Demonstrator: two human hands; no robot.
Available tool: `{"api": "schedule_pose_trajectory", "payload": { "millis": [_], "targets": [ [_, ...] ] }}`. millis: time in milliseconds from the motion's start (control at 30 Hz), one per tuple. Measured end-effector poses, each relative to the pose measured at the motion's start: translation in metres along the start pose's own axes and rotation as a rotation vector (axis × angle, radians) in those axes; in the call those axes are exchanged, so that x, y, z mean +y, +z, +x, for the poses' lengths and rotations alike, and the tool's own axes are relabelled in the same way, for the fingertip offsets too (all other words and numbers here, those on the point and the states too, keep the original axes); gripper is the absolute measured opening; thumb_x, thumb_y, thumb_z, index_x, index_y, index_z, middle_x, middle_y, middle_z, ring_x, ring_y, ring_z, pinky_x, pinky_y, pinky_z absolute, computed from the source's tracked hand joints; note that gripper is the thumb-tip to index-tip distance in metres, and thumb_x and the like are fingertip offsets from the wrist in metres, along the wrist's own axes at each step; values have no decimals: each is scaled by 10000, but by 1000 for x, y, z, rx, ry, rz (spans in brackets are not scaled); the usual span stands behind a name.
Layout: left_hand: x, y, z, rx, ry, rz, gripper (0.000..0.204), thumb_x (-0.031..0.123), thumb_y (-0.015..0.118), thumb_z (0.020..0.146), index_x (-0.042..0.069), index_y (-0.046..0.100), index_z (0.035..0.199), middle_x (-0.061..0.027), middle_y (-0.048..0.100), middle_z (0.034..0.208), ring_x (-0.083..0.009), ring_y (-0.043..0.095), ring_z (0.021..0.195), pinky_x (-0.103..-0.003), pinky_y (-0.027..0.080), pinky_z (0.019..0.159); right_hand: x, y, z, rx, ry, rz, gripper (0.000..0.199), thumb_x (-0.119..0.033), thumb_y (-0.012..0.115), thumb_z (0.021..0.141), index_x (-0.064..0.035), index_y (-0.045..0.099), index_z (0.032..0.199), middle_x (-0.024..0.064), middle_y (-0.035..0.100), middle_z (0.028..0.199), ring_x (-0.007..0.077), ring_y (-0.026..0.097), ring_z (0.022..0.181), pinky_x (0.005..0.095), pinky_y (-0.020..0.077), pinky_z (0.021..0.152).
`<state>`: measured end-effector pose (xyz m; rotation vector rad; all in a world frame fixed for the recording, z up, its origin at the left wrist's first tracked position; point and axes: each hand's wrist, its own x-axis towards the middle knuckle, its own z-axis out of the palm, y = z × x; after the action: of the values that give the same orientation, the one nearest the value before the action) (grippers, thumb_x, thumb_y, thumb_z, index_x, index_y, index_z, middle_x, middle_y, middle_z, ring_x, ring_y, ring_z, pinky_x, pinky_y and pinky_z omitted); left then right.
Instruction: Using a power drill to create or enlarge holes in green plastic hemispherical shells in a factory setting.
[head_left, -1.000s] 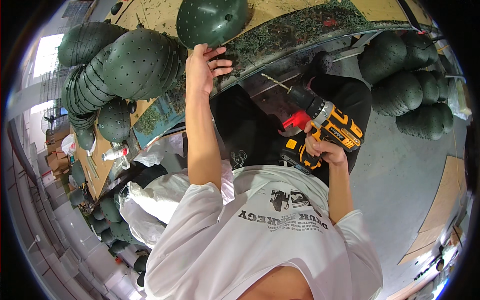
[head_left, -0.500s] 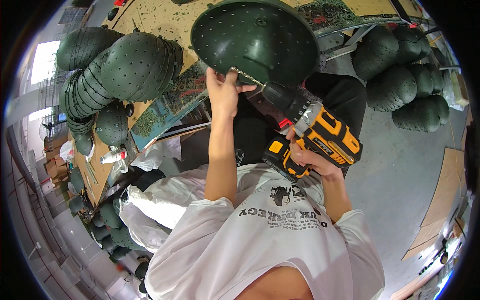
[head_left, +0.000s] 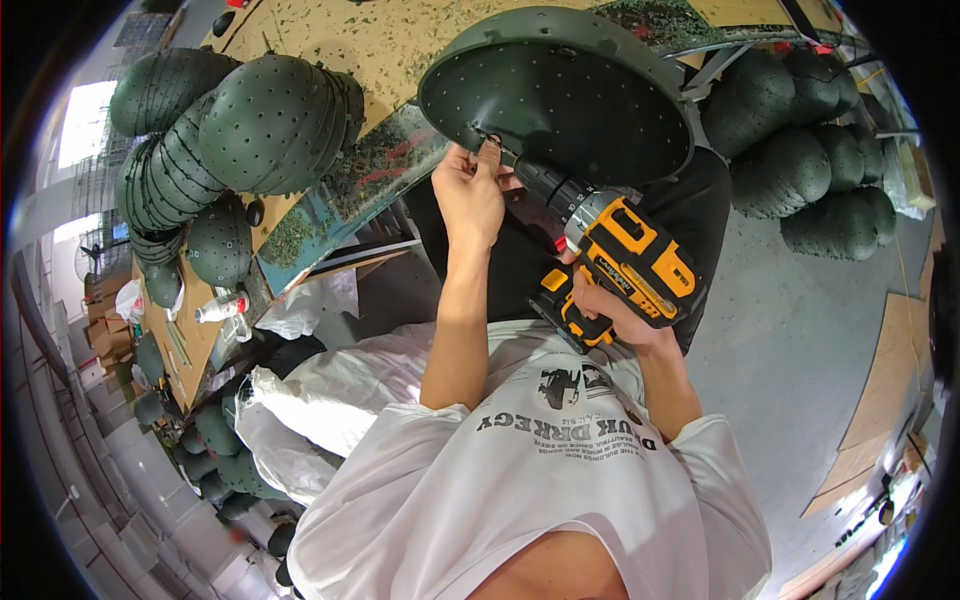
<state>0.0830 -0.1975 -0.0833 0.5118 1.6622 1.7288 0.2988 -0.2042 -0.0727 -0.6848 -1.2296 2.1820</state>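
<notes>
A dark green bowl-shaped shell [head_left: 570, 95], dotted with small holes, is tilted with its hollow side toward me. My left hand [head_left: 468, 200] is closed at its near left rim, thumb on top and fingers underneath. My right hand [head_left: 612, 312] grips the handle of a yellow and black cordless drill [head_left: 640, 260]. The drill's chuck points up and left toward my left fingertips, close to the shell's rim. Most of the bit is hidden by my thumb and fingers; a bit of metal shows beside the thumb tip.
Nested green perforated shells [head_left: 265, 125] are stacked on the worktable [head_left: 395, 45] at left. More shell stacks [head_left: 780, 175] sit on the floor at right. Green shavings [head_left: 300, 240] litter the table's near edge. A plastic bottle [head_left: 222, 307] lies near the table's left corner.
The shell has shifted right and tipped, showing more of its outer rim. My left hand has moved right with it. The drill has turned slightly, and its bit is now mostly hidden.
</notes>
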Motion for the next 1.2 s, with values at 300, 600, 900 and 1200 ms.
{"api": "schedule_pose_trajectory", "payload": {
  "millis": [300, 600, 900, 1200],
  "targets": [
    [-2, 1, -3, 15, 19, 19, 140, 106, 587, 991, -12, 650, 1032, -15, 584, 752, -81, 580, 615, -251, 558, 535, -1, 1, 1, 38, -5, 8, 166, 56, 618, 802, -5, 631, 956, 1, 574, 670, 81, 521, 576, 332, 538, 838],
    [-3, 0, -4, 34, 26, 63, 148, 102, 580, 994, -27, 642, 1028, -20, 579, 750, -85, 584, 618, -257, 558, 524, -5, 2, 2, 48, 94, 44, 238, 47, 642, 802, 1, 628, 1035, 5, 598, 724, 65, 528, 580, 243, 469, 583],
    [-8, 9, -21, -14, 170, 277, 163, 21, 499, 1001, -35, 651, 997, 2, 582, 728, -52, 546, 620, -246, 549, 554, 1, 10, 13, 49, 38, -96, 182, 79, 573, 816, 19, 561, 987, 24, 545, 741, 83, 494, 581, 236, 417, 539],
    [-1, 4, -17, -18, 88, 292, 165, 34, 515, 1002, -30, 662, 1045, 4, 588, 735, -44, 526, 609, -247, 545, 555, 17, 3, 9, 56, 6, -112, 275, -3, 700, 850, -10, 644, 1119, 41, 672, 977, 102, 631, 840, 265, 534, 732]
  ]
}}
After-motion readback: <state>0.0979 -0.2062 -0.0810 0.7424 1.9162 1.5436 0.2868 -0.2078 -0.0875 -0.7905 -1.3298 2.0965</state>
